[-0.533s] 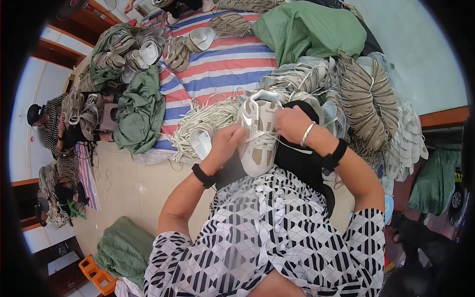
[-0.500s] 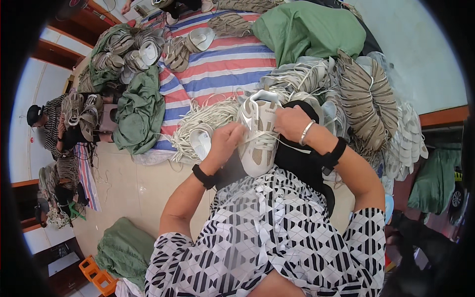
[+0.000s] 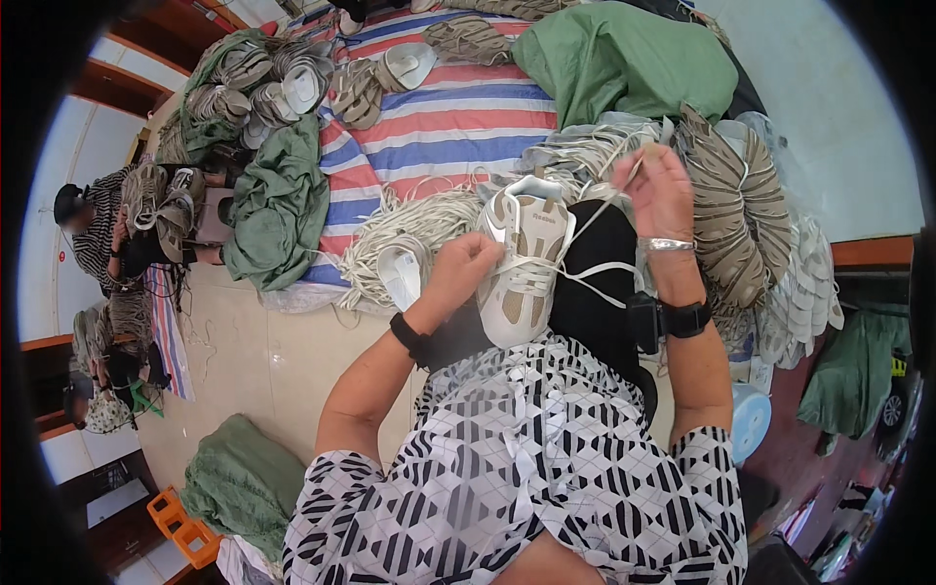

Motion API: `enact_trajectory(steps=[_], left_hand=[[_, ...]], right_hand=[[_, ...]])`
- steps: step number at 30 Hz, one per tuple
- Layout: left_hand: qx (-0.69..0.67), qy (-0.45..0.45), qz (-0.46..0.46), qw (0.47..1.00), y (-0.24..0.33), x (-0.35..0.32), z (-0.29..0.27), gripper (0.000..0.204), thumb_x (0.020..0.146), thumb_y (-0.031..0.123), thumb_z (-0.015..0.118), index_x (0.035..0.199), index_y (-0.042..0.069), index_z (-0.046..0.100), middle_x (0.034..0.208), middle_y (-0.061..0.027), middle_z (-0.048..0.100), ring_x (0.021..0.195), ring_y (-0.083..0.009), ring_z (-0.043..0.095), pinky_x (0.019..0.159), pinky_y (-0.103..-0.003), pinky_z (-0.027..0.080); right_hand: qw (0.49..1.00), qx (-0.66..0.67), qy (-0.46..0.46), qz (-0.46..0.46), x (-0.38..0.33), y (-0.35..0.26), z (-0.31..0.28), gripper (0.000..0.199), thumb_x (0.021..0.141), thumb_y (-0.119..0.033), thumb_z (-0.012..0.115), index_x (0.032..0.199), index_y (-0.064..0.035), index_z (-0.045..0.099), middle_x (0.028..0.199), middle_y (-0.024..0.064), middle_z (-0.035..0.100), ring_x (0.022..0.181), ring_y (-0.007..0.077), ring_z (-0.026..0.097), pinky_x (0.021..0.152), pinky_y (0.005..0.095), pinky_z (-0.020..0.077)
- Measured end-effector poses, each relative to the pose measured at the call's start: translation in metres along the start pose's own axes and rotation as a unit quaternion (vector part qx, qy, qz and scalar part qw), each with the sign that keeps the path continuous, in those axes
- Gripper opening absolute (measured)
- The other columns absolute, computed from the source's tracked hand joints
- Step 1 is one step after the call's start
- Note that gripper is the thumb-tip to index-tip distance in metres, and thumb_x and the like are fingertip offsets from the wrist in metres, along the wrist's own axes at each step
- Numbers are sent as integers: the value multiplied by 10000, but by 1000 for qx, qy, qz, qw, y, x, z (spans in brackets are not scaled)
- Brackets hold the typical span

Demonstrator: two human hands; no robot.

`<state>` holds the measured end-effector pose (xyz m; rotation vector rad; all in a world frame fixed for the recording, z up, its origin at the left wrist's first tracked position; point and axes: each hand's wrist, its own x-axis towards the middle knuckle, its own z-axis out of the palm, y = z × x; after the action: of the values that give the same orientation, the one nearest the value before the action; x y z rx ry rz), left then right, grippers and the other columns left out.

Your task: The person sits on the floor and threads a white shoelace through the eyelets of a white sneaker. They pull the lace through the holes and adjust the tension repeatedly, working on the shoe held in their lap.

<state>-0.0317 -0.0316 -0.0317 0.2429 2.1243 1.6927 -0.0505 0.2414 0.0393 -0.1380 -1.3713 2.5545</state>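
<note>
A beige and white shoe (image 3: pixel 517 302) rests on my lap, toe toward me, its laces partly threaded across the front. My left hand (image 3: pixel 462 276) is closed at the shoe's left side, pinching the pale shoelace where it crosses the upper. Up and to the right of the shoe, my right hand (image 3: pixel 663 195) is raised, thumb and fingers pinched on the shoelace (image 3: pixel 597 216), which stretches from the eyelets up to it. Another lace strand loops over the black cloth (image 3: pixel 585 302) on my right thigh.
Ahead lies a heap of white laces (image 3: pixel 409 229) with a white insole-like piece (image 3: pixel 398 273). Bundled shoe uppers (image 3: pixel 736 210) stand at right. Green cloths (image 3: pixel 629 63) lie on a striped sheet (image 3: pixel 448 127). Another person (image 3: pixel 102 224) sits at far left, and an orange stool (image 3: pixel 183 526) stands behind left.
My right hand has moved up and right away from the shoe, drawing the shoelace out with it. My left hand has stayed beside the shoe.
</note>
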Motion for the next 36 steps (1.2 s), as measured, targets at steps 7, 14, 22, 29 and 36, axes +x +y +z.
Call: enact_trajectory(steps=[7, 14, 22, 29, 36], left_hand=[[346, 62, 246, 903, 13, 11, 11, 105, 822, 155, 628, 784, 67, 586, 729, -41, 589, 625, -205, 554, 563, -316, 444], [489, -93, 460, 735, 77, 44, -14, 205, 665, 150, 686, 838, 114, 582, 923, -19, 562, 960, -231, 527, 795, -345, 469], [572, -360, 368, 639, 86, 84, -15, 275, 656, 322, 712, 831, 137, 607, 855, -13, 544, 934, -210, 521, 775, -365, 439], [288, -291, 157, 899, 57, 85, -7, 215, 841, 293, 641, 761, 93, 655, 754, 3, 584, 756, -149, 540, 685, -268, 435], [5, -189, 12, 982, 44, 71, -6, 257, 919, 286, 570, 875, 60, 685, 768, 50, 594, 690, -36, 502, 620, -201, 403]], right_hand=[[966, -121, -10, 228, -36, 28, -42, 201, 912, -104, 544, 1084, -21, 610, 685, 16, 597, 507, 87, 548, 481, 204, 458], [970, -121, -28, 210, -53, 30, -57, 189, 927, -141, 541, 1071, -29, 590, 713, 24, 620, 524, 74, 559, 497, 192, 471], [961, -174, -66, 203, -58, 36, -60, 172, 936, -131, 523, 1053, -25, 592, 755, 24, 618, 599, 64, 573, 558, 191, 478], [957, -195, -74, 203, -57, 30, -42, 172, 931, -121, 520, 1035, -9, 598, 745, 50, 639, 556, 71, 570, 531, 189, 472], [923, -135, -174, 315, -44, 67, 18, 207, 893, -141, 562, 1027, 13, 596, 734, 88, 654, 532, 109, 598, 478, 221, 478]])
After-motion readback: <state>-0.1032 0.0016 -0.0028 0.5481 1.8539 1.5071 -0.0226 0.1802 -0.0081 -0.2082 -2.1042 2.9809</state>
